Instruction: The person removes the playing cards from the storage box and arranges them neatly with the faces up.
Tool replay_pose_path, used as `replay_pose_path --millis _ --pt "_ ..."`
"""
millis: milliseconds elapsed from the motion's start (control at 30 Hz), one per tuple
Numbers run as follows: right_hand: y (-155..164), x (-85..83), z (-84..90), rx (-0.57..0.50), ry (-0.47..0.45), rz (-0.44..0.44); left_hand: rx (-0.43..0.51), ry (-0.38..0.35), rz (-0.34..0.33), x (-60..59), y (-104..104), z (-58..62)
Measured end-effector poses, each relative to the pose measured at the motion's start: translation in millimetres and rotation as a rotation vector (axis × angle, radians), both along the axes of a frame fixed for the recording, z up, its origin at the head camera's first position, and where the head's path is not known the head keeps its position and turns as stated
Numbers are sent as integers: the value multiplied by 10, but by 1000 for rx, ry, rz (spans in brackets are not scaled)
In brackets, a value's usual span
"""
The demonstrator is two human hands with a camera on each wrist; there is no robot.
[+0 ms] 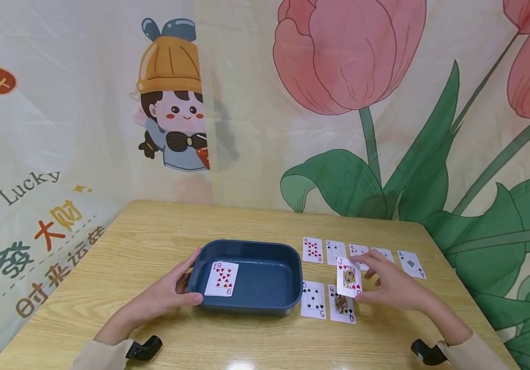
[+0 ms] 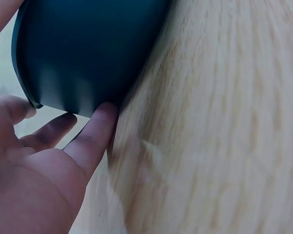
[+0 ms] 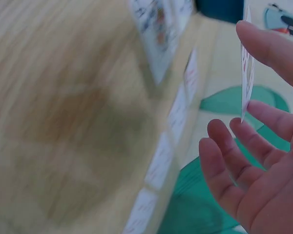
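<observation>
Though unreadable by wristcam, jack [image 1: 349, 278] headcam-legible.

Tray [image 1: 265, 277], cards [image 1: 313, 299] on wooden table [image 1: 167, 231]

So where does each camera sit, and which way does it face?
Head: worn on the head, facing forward and down at the tray, table, left hand and right hand.
Left wrist: on that wrist, facing the left hand at the tray.
Right wrist: on that wrist, facing the right hand pinching a card.
Head and right wrist share that held card.
</observation>
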State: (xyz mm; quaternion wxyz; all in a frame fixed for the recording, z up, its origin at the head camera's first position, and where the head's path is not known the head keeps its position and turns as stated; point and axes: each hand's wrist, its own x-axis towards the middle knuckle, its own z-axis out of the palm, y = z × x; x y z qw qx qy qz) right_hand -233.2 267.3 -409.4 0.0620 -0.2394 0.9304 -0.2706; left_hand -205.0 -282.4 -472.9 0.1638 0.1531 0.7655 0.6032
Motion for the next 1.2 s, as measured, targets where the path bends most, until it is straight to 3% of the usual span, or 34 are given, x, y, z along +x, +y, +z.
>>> replay_pose_path --millis 233,600,800,1200 --pt "325 1 -176 21 -48 11 18 -9 -10 -7 0 -10" --pt "579 36 -357 32 -60 67 26 -15 -7 -27 0 -10" --pt "596 45 -394 36 -51 87 -7 -6 6 -7 -10 -12" --pt "540 105 -413 108 -70 78 33 -17 -12 -9 -7 -30"
